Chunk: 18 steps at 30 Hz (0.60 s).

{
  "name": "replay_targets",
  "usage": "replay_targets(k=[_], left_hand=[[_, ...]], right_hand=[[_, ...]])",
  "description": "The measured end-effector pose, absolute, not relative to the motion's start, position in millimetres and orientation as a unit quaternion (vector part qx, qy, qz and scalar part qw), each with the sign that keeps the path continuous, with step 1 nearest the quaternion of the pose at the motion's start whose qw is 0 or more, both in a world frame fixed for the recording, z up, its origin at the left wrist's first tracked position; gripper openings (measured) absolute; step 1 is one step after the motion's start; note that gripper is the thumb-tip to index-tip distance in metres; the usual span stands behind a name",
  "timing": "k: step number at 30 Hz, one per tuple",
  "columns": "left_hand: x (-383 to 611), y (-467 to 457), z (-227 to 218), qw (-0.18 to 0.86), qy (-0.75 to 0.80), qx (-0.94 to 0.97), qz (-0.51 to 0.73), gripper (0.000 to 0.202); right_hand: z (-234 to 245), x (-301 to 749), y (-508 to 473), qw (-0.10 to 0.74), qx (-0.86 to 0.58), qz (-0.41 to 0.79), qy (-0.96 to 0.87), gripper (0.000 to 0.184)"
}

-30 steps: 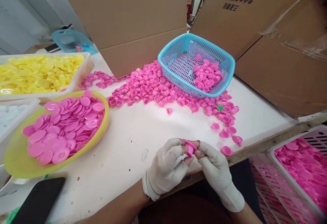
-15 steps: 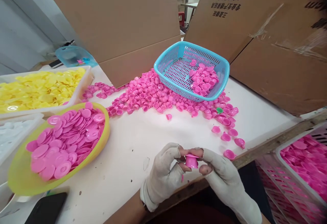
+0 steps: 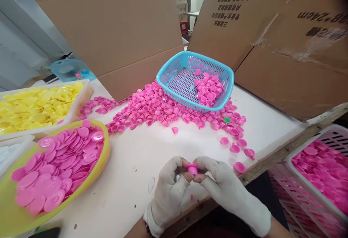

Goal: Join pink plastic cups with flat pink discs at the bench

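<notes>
Since the earlier frame, the right thumb (image 3: 200, 177) has swung in from a clear gap to the underside of the small pink cup (image 3: 193, 170), close by the left thumb. In the head view, this cup sits beneath a flat pink disc (image 3: 192, 165), just above the near edge of the white tabletop (image 3: 127, 165); whether the two pieces are joined, I cannot tell. Left hand (image 3: 170, 189) and right hand (image 3: 227, 183) both pinch the pair between bare fingertips that poke out of cut gloves.

Both pieces look like thin moulded plastic: very light, fairly stiff, and a little slippery where the surface shines. They seem unlikely to break, though hard squeezing might bend the disc's rim. Good holds, I judge, are the rim from above with the forefingers and the cup's base from below with the thumbs, pressing evenly so that neither piece tilts or skids sideways.
</notes>
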<state>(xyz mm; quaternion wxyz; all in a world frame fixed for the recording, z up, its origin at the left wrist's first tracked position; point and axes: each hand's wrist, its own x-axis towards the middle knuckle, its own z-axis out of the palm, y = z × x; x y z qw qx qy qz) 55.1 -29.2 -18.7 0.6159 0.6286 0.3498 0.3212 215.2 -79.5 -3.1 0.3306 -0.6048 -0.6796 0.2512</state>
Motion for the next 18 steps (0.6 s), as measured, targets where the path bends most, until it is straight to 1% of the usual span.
replay_targets(k=[1,2,3,5,6,7,8,9,11,13,16,17,18], left_hand=[[55,-26,-20,0.614,0.352,0.63,0.318,0.02],[54,-23,-21,0.604,0.355,0.638,0.319,0.026],[53,-20,-23,0.586,0.36,0.65,0.324,0.032],[50,-14,-26,0.543,0.388,0.67,0.326,0.039],[48,-10,-27,0.525,0.408,0.674,0.322,0.039],[46,-6,-28,0.511,0.425,0.675,0.319,0.037],[44,-3,-30,0.499,0.44,0.676,0.318,0.035],[43,1,-31,0.488,0.45,0.676,0.321,0.032],[41,8,-35,0.463,0.462,0.678,0.334,0.026],[40,13,-39,0.438,0.468,0.684,0.348,0.022],[41,16,-44,0.411,0.476,0.691,0.357,0.022],[41,17,-43,0.403,0.48,0.691,0.359,0.022],[40,19,-42,0.394,0.484,0.692,0.363,0.021]], right_hand=[[4,220,-69,0.321,-0.608,0.231,-0.689,0.006],[14,226,-58,0.33,-0.611,0.189,-0.694,0.007],[26,233,-45,0.353,-0.615,0.128,-0.694,0.01],[55,249,-22,0.423,-0.624,-0.032,-0.656,0.024],[68,257,-13,0.443,-0.624,-0.096,-0.636,0.034],[78,264,-6,0.453,-0.621,-0.135,-0.626,0.043],[82,272,-3,0.451,-0.618,-0.154,-0.625,0.046],[80,278,-3,0.437,-0.617,-0.151,-0.636,0.045],[57,291,-11,0.378,-0.626,-0.113,-0.673,0.031],[17,305,-27,0.287,-0.655,-0.083,-0.694,0.022],[-42,325,-49,0.115,-0.739,-0.109,-0.655,0.017],[-57,330,-53,0.078,-0.751,-0.106,-0.647,0.016],[-68,334,-55,0.064,-0.748,-0.098,-0.653,0.018]])
